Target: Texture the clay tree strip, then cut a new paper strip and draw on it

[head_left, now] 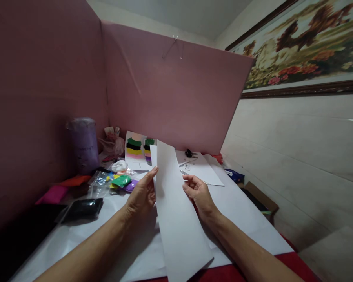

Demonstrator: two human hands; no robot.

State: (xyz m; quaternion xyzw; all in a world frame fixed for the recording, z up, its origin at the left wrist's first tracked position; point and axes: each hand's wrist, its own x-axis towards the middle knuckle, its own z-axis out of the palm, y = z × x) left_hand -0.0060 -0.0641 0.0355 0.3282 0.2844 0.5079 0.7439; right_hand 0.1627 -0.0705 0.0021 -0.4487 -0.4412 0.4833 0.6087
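Note:
A long sheet of white card (176, 211) stands tilted up in front of me, held between both hands above the table. My left hand (144, 188) grips its left edge, thumb on the near side and fingers behind. Along the right edge, my right hand (200, 194) pinches the card between thumb and fingertips. Behind it lies another white sheet (208, 172) with small drawn marks, and a set of keys (190, 153) rests at its far side. To the left of the card, a sheet with painted colour bands (134, 150) leans against the pink partition.
Packets of coloured clay, among them a green one (122, 181) and a black one (84, 210), lie at the left. A purple canister (84, 147) stands behind them. Pink partition panels (170, 94) close off the back and left. A cardboard box (260, 199) sits beyond the table's right edge.

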